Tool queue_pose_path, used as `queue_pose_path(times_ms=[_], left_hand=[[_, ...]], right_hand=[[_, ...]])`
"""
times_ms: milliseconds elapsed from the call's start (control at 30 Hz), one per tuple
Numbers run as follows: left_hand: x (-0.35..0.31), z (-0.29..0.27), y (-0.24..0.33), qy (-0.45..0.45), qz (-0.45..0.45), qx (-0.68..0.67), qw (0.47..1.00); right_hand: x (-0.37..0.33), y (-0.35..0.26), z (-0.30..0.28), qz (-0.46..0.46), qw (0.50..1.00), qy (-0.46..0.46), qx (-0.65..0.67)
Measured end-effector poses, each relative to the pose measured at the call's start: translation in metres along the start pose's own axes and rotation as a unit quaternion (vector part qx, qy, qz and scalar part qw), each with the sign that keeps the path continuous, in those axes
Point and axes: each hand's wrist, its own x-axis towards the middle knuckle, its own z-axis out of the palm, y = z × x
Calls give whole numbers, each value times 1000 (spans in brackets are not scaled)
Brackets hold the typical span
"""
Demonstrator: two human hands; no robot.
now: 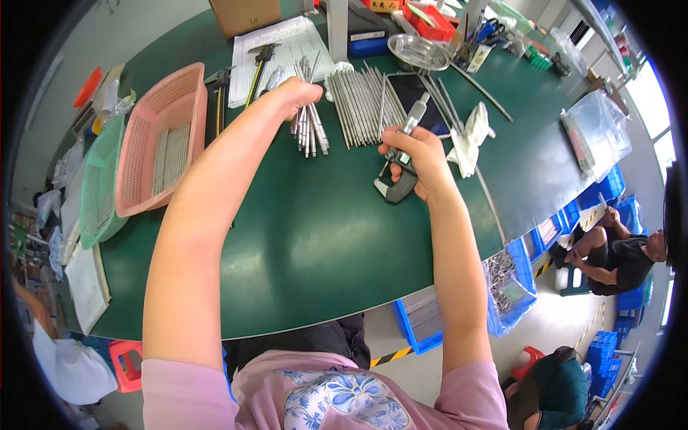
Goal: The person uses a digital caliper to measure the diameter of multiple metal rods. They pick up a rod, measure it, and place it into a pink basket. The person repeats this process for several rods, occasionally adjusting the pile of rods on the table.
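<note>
My left hand (299, 95) is closed around a bundle of thin metal rods (309, 135), whose ends stick out above and below the fist. In my right hand (424, 154) is an outside micrometer (400, 188), with its dark C-shaped frame toward me and its silver barrel pointing up and away. Between the two hands, a row of similar rods (358, 107) lies side by side on the green table (322, 236). One rod rests across that row, beside the micrometer. A crumpled white glove or cloth (467, 143) lies just right of my right hand.
Left of my arm stand a pink basket (129, 193) with rods inside and a green basket (89, 222). Calipers (259, 72) lie on printed sheets (236, 57) at the back. A metal bowl (419, 54) sits behind the rods. Blue bins (408, 330) and seated people are beyond the table edge.
</note>
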Motion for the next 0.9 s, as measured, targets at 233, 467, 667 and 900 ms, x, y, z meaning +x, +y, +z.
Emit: queue_pose_path(times_ms=[233,467,667,900], left_hand=[[30,39,30,-23,88,91,992],[3,80,56,112,92,287,947],[2,92,61,127,75,312,939],[2,93,56,144,105,336,925]], right_hand=[[7,1,1,3,999,43,30],[7,1,2,-21,999,29,22],[10,0,4,8,1000,14,-13],[8,-2,5,3,1000,29,-4]])
